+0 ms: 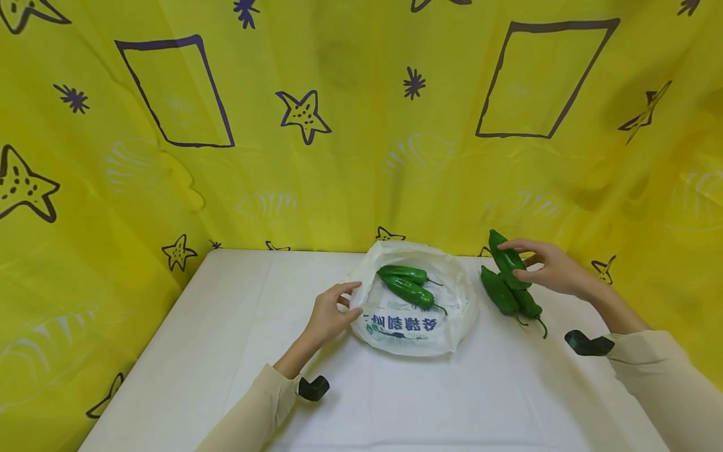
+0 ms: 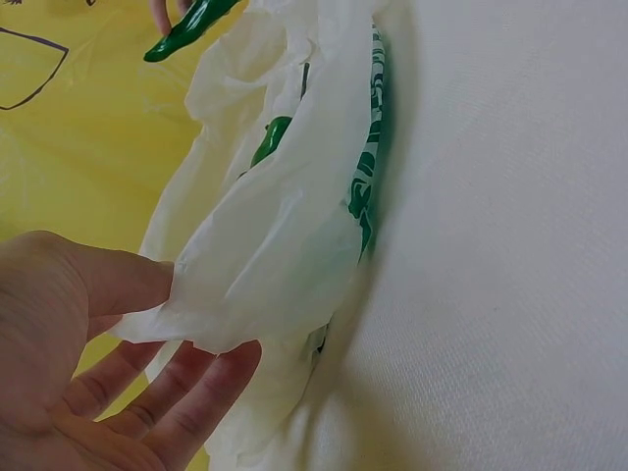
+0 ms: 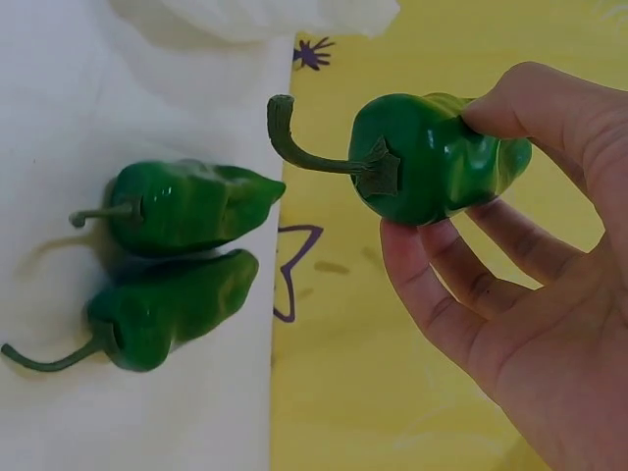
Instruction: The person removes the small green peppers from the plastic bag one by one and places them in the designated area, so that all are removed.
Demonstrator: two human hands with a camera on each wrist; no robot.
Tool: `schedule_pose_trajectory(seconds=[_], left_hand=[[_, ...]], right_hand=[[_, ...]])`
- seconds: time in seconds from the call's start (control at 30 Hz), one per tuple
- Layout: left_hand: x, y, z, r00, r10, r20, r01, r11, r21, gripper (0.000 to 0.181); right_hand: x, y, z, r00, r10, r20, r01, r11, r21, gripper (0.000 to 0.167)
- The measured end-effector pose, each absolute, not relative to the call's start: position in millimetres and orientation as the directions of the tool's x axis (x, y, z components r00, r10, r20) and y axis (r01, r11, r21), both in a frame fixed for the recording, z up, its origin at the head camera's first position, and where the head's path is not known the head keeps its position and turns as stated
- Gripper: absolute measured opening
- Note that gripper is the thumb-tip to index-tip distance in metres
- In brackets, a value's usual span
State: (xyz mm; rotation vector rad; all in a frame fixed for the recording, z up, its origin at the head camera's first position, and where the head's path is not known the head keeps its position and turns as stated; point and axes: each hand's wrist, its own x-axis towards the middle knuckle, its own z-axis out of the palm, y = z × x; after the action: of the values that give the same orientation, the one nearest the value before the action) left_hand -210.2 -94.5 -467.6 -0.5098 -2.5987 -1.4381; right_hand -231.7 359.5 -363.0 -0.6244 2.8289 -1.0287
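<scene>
My right hand [image 1: 553,269] grips a glossy, green, tapered pepper [image 1: 505,260] above two loose green peppers [image 1: 498,295] on the white table [image 1: 497,389], right of a crumpled white plastic bag [image 1: 465,307]. My left hand [image 1: 329,314] pinches the bag's left rim, though I cannot tell how firmly; the raised wall stands between that hand and two bagged green peppers [image 1: 408,291], before a far yellow star-printed curtain [image 1: 350,188].
</scene>
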Motion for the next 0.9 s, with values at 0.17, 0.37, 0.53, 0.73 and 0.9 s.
schedule_pose_trajectory(seconds=[0.17,0.37,0.53,0.73,0.9], left_hand=[[-211,-94,-468,-0.937,0.236,0.258,0.345,0.500,0.794,0.054],[-210,-94,-468,-0.937,0.232,0.260,0.344,0.499,0.796,0.053],[-210,-94,-468,-0.936,0.229,0.266,0.348,0.496,0.796,0.052],[-210,-94,-469,-0.935,0.228,0.272,0.353,0.498,0.792,0.052],[-211,-94,-470,-0.925,0.231,0.300,0.377,0.491,0.785,0.053]], right_hand=[[-230,371,-365,-0.925,-0.372,0.078,-0.340,0.717,-0.608,0.049],[-229,384,-370,-0.917,-0.380,0.120,-0.374,0.719,-0.585,0.048],[-227,392,-371,-0.930,-0.363,0.058,-0.318,0.715,-0.623,0.050],[-228,402,-374,-0.942,-0.335,0.003,-0.257,0.718,-0.647,0.051],[-229,409,-379,-0.945,-0.327,-0.018,-0.236,0.717,-0.656,0.052]])
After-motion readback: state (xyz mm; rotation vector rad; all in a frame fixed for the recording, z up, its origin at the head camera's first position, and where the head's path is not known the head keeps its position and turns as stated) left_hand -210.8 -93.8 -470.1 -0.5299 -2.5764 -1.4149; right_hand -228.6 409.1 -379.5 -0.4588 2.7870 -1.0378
